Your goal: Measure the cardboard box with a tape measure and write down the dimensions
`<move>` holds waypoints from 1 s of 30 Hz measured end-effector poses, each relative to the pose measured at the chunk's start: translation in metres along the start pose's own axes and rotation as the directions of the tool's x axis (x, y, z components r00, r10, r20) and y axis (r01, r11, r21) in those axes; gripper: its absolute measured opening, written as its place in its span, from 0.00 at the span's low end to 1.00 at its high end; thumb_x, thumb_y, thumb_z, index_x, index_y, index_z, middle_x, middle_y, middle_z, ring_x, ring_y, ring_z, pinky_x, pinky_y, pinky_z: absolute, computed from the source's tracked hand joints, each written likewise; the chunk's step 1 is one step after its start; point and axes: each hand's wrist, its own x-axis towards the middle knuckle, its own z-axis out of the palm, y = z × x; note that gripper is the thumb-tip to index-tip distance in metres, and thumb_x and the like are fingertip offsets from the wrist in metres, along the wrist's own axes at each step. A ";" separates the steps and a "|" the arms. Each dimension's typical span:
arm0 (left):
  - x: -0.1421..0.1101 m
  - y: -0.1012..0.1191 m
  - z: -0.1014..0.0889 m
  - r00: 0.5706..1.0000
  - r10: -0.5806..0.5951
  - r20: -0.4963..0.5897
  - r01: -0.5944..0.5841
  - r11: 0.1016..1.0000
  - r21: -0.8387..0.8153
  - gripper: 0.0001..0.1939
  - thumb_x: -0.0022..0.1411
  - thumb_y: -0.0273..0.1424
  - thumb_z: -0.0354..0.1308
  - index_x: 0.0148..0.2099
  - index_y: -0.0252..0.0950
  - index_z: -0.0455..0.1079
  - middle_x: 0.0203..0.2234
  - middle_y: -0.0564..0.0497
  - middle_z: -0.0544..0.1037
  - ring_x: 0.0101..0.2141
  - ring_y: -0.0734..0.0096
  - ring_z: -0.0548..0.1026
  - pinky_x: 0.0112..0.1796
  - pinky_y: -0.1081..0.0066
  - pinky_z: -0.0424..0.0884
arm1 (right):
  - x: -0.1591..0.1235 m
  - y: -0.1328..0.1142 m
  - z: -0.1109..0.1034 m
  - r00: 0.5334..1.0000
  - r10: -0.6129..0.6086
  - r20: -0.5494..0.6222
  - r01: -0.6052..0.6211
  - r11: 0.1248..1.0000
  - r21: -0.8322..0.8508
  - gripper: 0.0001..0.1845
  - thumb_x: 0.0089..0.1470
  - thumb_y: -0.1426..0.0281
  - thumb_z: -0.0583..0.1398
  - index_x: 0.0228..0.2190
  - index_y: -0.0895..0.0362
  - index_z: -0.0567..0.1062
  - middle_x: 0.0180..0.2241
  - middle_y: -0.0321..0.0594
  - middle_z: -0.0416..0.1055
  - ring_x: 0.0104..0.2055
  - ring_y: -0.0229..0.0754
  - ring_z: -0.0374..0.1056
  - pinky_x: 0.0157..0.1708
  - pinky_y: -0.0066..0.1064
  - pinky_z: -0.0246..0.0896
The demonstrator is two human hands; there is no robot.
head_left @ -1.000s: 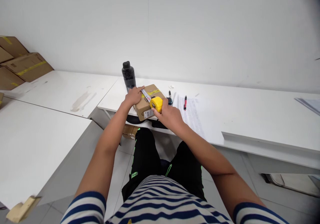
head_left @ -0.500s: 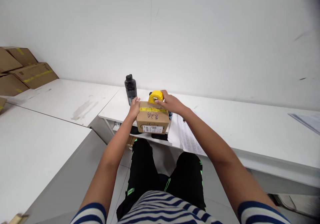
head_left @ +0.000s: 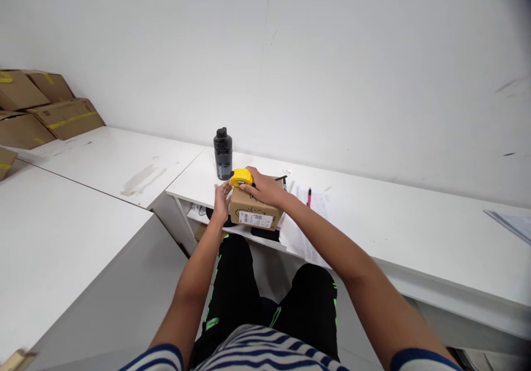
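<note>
1. Box (head_left: 252, 209): at the front edge of the table (head_left: 373, 221), labelled side toward the person, running roughly along that edge.
2. Tape measure (head_left: 240, 177): above the box's far left part, its longer side roughly left to right.
3. Right hand (head_left: 265, 187): grasping the tape measure from its right; the nearer hand.
4. Left hand (head_left: 223, 200): beside the box's left side, below the tape measure's left end, fingers partly curled; cannot tell whether it grips anything.
</note>
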 end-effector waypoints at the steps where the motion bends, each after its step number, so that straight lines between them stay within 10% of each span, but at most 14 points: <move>1: -0.014 -0.004 -0.008 0.998 0.068 -0.003 -0.068 0.996 -0.049 0.38 0.69 0.55 0.23 0.64 0.43 0.61 0.62 0.42 0.69 0.61 0.64 0.69 0.54 0.62 0.70 | 0.000 0.001 0.001 1.000 -0.015 -0.008 0.015 1.000 0.018 0.31 0.64 0.53 0.52 0.62 0.56 0.58 0.48 0.50 0.75 0.44 0.53 0.73 0.42 0.40 0.64; 6: -0.066 -0.010 -0.016 0.993 0.105 0.044 -0.101 0.992 -0.079 0.41 0.62 0.59 0.49 0.69 0.41 0.53 0.68 0.40 0.60 0.66 0.60 0.62 0.60 0.64 0.64 | 0.004 0.012 0.002 0.997 -0.070 -0.041 0.076 0.978 0.196 0.35 0.63 0.52 0.53 0.66 0.51 0.55 0.61 0.46 0.67 0.54 0.52 0.70 0.52 0.45 0.63; 11: -0.053 0.019 0.021 0.992 -0.113 -0.061 0.098 0.972 -0.215 0.37 0.57 0.45 0.65 0.63 0.36 0.61 0.60 0.38 0.69 0.56 0.57 0.73 0.54 0.63 0.69 | 0.007 0.025 0.004 0.997 -0.067 -0.028 0.072 0.962 0.263 0.40 0.62 0.50 0.52 0.70 0.46 0.49 0.62 0.43 0.66 0.52 0.53 0.71 0.52 0.47 0.66; 21: -0.042 0.027 0.036 0.994 0.033 -0.105 -0.048 0.987 -0.150 0.21 0.59 0.42 0.61 0.51 0.36 0.74 0.41 0.47 0.80 0.42 0.63 0.77 0.45 0.67 0.71 | 0.013 0.018 -0.002 0.992 -0.118 -0.032 0.120 0.992 0.045 0.33 0.58 0.55 0.58 0.63 0.47 0.61 0.59 0.43 0.69 0.53 0.56 0.71 0.52 0.50 0.66; 30: -0.032 0.015 0.048 0.962 0.092 -0.256 -0.114 0.991 -0.074 0.25 0.61 0.39 0.61 0.60 0.42 0.69 0.51 0.47 0.79 0.49 0.61 0.76 0.52 0.63 0.69 | 0.027 0.031 -0.014 0.980 -0.190 0.052 0.186 0.980 0.072 0.29 0.56 0.59 0.60 0.58 0.48 0.66 0.58 0.40 0.71 0.53 0.52 0.71 0.54 0.46 0.65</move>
